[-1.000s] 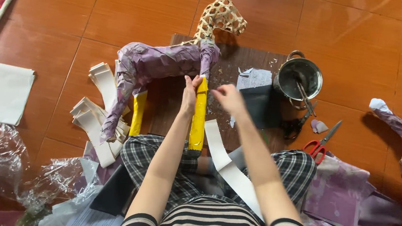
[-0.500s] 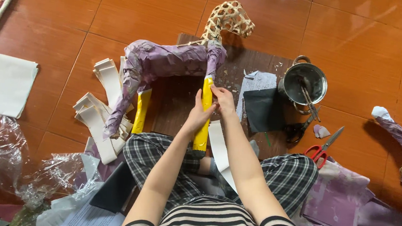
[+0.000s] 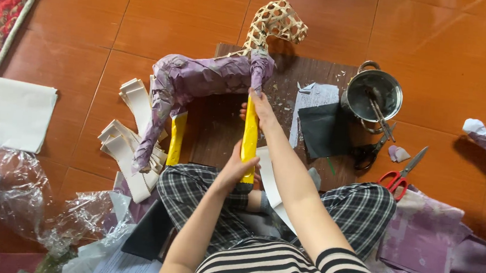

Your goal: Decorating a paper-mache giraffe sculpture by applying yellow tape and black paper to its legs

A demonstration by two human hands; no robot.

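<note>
1. Head view, the figure: a horse figure (image 3: 201, 81) lies on its side on the tiled floor, partly over a dark brown board (image 3: 219, 140). Its head and neck are bare woven bamboo lattice, pale tan; its body is wrapped in crinkled purple paper; two legs are covered in bright yellow.
2. Head view, the hands: the right hand (image 3: 260, 106) is closed around the top of the nearer yellow leg (image 3: 249, 140), just below the purple chest. The left hand (image 3: 237, 168) is wrapped around the foot end of that leg, fingers curled tight on it, close to the person's checked trousers.
3. Head view, beside the horse: a second yellow leg (image 3: 176, 139) lies left of the held one. Left of the horse's rump sit folded white paper strips (image 3: 130, 139).
4. Head view, right of the horse: a sheet of black paper (image 3: 324, 128) lies on the board, with a metal pot (image 3: 373, 95) beyond it. Red-handled scissors (image 3: 399, 172) lie further right on the tiles, well apart from the horse, near purple paper sheets (image 3: 426, 232).
5. Head view, far left of the horse: crumpled clear plastic (image 3: 24, 194) lies near the lower edge.
</note>
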